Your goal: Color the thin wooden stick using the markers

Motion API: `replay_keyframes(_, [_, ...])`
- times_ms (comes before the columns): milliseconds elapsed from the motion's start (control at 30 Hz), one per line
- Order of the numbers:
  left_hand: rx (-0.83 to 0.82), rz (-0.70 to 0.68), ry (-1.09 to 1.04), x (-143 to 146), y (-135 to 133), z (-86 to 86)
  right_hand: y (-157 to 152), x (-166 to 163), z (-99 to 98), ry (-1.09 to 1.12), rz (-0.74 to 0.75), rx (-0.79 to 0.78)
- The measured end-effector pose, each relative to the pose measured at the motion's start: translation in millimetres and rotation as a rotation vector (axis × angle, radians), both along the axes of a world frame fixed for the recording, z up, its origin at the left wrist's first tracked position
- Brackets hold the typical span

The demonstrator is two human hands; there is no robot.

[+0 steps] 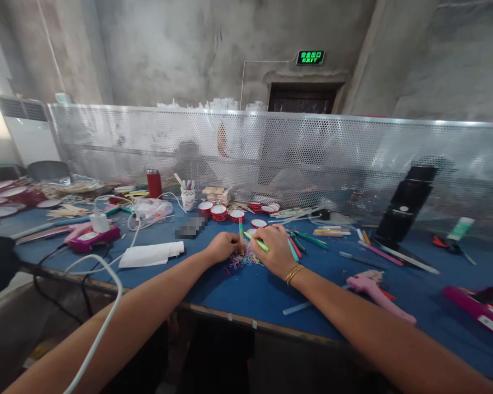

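Lime-green pen [262, 244] clasped in right hand [276, 249], left hand [223, 246] pinching upright part-green stick [241, 228].

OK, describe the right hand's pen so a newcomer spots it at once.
On the blue table, find the heap of coloured loops. Over it, the right hand holds the pen at a slant. It is lime green and gripped, while the loose pens beside that hand lie down.

I am in what looks like a craft workshop: bare concrete wall [168, 54], green exit sign [311, 57], perforated metal screen [148, 145], and a long blue counter [238, 301] scattered with a glue gun [376, 291].
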State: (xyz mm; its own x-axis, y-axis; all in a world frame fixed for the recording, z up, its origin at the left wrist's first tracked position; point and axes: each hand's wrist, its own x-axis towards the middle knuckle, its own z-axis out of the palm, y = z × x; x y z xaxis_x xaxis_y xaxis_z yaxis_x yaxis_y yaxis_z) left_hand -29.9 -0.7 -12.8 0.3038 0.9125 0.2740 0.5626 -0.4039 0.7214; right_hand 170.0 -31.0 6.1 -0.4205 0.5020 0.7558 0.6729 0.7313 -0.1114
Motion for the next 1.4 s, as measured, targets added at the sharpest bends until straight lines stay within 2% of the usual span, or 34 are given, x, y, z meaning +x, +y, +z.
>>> replay_keyframes(500, [-0.010,-0.015,-0.011,1.1,-2.4,3.1,0.4,0.0,-1.5,-0.007,0.021,0.014])
replay_keyframes(1000, [-0.015,-0.002,-0.008,3.4,-5.6,6.9,1.3,0.5,-1.8,0.004,-0.025,0.024])
replay_keyframes(1400, [-0.017,0.000,-0.001,2.8,-5.9,6.8,-0.5,-0.8,-1.0,0.004,0.012,0.013])
